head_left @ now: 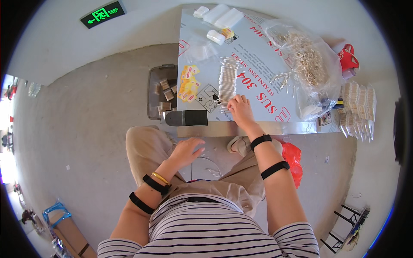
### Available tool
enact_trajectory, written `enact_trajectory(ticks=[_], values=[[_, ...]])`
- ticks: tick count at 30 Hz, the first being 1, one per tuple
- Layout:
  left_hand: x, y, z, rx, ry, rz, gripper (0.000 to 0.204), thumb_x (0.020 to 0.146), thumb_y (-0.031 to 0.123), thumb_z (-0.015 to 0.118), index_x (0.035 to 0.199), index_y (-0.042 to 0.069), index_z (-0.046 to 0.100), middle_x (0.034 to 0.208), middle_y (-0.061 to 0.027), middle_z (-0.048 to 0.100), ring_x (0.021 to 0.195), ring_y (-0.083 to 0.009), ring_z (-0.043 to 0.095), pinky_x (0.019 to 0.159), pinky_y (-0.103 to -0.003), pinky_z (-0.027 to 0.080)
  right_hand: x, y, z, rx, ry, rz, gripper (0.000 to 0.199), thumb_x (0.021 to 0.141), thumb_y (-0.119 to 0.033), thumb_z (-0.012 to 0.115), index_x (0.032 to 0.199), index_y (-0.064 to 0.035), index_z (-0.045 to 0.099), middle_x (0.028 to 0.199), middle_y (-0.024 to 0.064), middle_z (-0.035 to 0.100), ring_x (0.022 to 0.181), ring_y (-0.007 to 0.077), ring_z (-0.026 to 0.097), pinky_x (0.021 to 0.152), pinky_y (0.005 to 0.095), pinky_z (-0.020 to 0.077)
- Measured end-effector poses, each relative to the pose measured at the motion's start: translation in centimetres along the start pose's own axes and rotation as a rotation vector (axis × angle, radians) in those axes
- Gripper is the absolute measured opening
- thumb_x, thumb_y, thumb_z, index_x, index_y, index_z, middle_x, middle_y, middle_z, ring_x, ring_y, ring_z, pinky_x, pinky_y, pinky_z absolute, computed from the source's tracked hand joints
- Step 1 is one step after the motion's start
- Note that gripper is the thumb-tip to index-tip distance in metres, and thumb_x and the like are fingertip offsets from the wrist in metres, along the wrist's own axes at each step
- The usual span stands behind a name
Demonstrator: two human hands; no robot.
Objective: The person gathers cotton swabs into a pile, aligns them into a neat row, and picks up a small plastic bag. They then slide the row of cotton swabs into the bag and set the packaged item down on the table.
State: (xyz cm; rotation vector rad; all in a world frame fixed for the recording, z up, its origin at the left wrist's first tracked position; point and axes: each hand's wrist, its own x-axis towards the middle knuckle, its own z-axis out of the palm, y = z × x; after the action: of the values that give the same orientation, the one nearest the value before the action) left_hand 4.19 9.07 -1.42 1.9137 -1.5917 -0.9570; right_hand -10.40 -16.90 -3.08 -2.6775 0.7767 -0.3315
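A long row of white cotton swabs [228, 79] lies side by side on the metal-topped table, its near end by my right hand [241, 110]. The fingers of that hand are curled and pressed together at the row's near right edge. Whatever they pinch, if anything, is hidden. My left hand [187, 151] hovers over my lap, fingers stretched and thumb apart, holding nothing. Left of the row are yellow-and-white printed labels [188, 84]. A few loose swabs [282, 80] lie to the right, beside a big clear bag of swabs [307, 60].
A dark-bladed tool or bracket [186, 118] juts over the table's near left edge. Beyond it stands a grey bin [155, 92] with small packs inside. White packs [221, 16] sit at the far edge, stacked swab packs [358, 107] at the right. A red bag [292, 161] hangs below.
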Motion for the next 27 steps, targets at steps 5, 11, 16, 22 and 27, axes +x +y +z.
enact_trajectory(ticks=[5,11,16,22,27], values=[[2.8,3.1,-2.1,-0.376,0.2,-0.034,0.026,0.091,0.015,0.068,0.114,0.005,0.066,0.1,-0.0104,0.068,0.081,-0.0212,0.067,0.068,-0.033,0.051,-0.8,-1.6,-2.0,0.184,0.025,0.067,0.004,0.087,-0.009,0.067,0.089,-0.0093,0.063,0.093,0.0067,0.062,0.096,0.0272,0.057,0.085,0.0407,0.0441],[4.4,7.0,-4.4,-0.618,0.422,-0.03,0.023,0.089,0.013,0.072,0.109,0.002,0.068,0.097,-0.0043,0.069,0.082,-0.0119,0.062,0.074,-0.028,0.05,-2.7,-9.0,-8.0,0.608,-0.027,0.015,0.007,0.088,0.001,0.063,0.094,0.0002,0.06,0.089,0.0127,0.064,0.084,0.0266,0.063,0.079,0.0356,0.0485],[2.8,8.4,-5.5,-0.578,0.409,-0.056,0.016,0.088,0.01,0.072,0.101,0.001,0.069,0.101,-0.0054,0.068,0.082,-0.0112,0.061,0.077,-0.027,0.05,-4.7,-12.1,-10.9,0.681,0.054,0.055,0.008,0.086,0.003,0.064,0.092,-0.001,0.061,0.087,0.0122,0.063,0.088,0.028,0.06,0.078,0.0374,0.0471],[0.4,10.4,-6.6,-0.513,0.45,0.153,0.01,0.083,0.002,0.074,0.092,0.002,0.068,0.095,-0.0043,0.065,0.078,-0.0121,0.059,0.075,-0.028,0.049,-6.9,-14.3,-13.3,0.782,0.092,0.113,0.01,0.086,0.003,0.064,0.095,-0.0005,0.062,0.088,0.011,0.062,0.087,0.027,0.059,0.078,0.0368,0.0467],[-1.2,12.1,-7.5,-0.273,0.541,0.29,0.013,0.08,0.0,0.075,0.089,0.006,0.068,0.091,-0.0023,0.065,0.076,-0.0139,0.06,0.083,-0.03,0.044,-8.3,-14.9,-14.0,0.728,0.119,0.08,0.016,0.087,0.006,0.064,0.101,0.0,0.066,0.093,0.0085,0.062,0.086,0.0205,0.062,0.077,0.0306,0.0496]])
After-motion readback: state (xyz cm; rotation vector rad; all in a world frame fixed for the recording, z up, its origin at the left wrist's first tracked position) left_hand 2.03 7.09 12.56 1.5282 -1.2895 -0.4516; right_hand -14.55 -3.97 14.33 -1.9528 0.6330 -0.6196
